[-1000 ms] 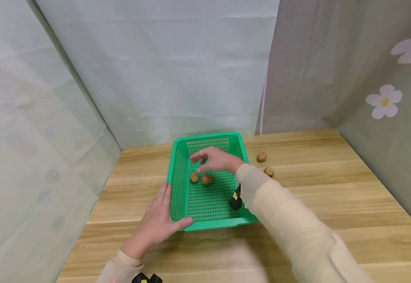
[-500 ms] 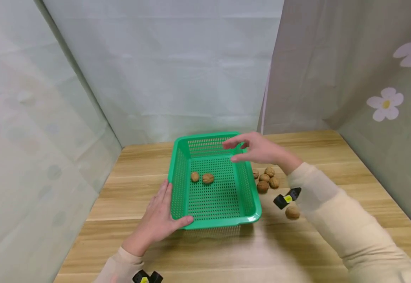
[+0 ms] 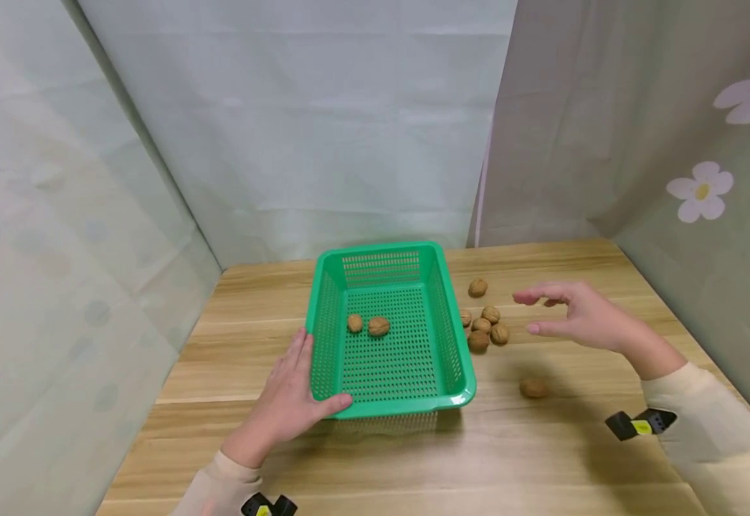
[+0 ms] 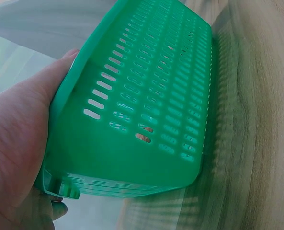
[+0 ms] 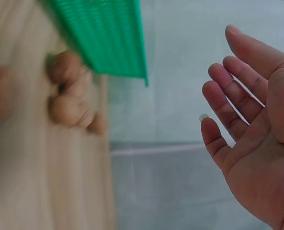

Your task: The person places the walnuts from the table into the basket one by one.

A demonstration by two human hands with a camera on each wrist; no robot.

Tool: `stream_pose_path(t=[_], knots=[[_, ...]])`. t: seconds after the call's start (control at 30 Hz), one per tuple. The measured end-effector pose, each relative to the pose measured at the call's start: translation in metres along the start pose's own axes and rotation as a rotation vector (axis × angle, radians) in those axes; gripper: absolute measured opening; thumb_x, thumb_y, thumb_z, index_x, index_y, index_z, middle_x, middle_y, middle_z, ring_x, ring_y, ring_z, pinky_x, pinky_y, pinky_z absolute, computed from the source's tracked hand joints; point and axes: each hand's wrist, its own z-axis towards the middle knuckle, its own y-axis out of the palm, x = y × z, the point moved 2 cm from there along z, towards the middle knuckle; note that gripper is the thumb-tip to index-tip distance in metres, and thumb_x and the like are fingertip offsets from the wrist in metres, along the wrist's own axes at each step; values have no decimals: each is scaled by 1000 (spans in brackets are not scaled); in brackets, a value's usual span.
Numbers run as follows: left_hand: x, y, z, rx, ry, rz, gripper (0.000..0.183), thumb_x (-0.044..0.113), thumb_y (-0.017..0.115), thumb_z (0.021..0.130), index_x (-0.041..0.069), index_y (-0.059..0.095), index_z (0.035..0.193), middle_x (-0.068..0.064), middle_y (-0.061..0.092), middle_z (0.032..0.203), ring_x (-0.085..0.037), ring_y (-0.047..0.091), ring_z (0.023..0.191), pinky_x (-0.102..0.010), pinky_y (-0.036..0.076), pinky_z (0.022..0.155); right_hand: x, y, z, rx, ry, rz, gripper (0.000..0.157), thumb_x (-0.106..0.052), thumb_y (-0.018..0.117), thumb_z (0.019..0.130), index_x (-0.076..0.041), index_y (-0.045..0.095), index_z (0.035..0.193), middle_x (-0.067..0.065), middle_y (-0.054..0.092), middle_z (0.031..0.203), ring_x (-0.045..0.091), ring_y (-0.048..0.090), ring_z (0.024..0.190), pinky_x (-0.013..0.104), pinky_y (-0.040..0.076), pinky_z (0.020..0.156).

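Note:
My left hand (image 3: 287, 398) lies at the near left corner of a green perforated plastic basket (image 3: 472, 387), fingers straight along its left side and thumb over the front rim. The left wrist view shows the palm close against the rim. Two walnuts, a smaller walnut (image 3: 354, 323) and a larger walnut (image 3: 378, 327), lie on the basket floor. My right hand (image 3: 581, 315) hovers over the table to the right, holding nothing, fingers and thumb spread apart. Nearest to it is a cluster of several walnuts (image 3: 499, 334) beside the basket, blurred in the right wrist view.
A lone walnut (image 3: 477, 288) sits behind the cluster, and another walnut (image 3: 533, 388) lies nearer the front, under the right arm's shadow. The wooden table (image 3: 375, 473) meets hanging cloth (image 3: 362, 143) at the back and both sides.
My right hand has moved from above the basket's inside out to the right, past its right rim, uncovering the walnuts on the table. The left hand and basket stay put.

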Motion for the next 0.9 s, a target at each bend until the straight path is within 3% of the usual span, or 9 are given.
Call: stream_pose_path(t=[0.13,0.3,0.63,0.9], knots=[[0,0,0,-5,-3,3,121,68,68,74,-5,11,152,-16,0,160,-38,12,144,-62,19,109,16,5,-24,24,32,-8,45,-24,78,82,-16,64,124,-3,66,119,4,57,109,22,44,88],[1,-1,-2,-9,-8,2,120,68,68,74,-5,11,152,-16,0,160,-37,11,144,-61,19,110,28,12,-41,39,60,4,44,-21,78,82,-15,65,123,-2,67,119,3,56,106,22,45,85],[2,-3,-2,-8,-9,1,120,67,68,75,-5,10,152,-16,0,160,-38,12,144,-61,19,110,44,30,-52,11,83,38,44,-18,78,82,-11,65,123,0,67,118,6,57,104,30,47,84],[2,-3,0,-4,8,12,121,70,66,74,-5,10,152,-17,0,160,-37,10,144,-61,19,109,51,43,-57,-17,51,46,41,-19,78,82,-9,66,120,7,68,115,11,59,99,34,48,81]])
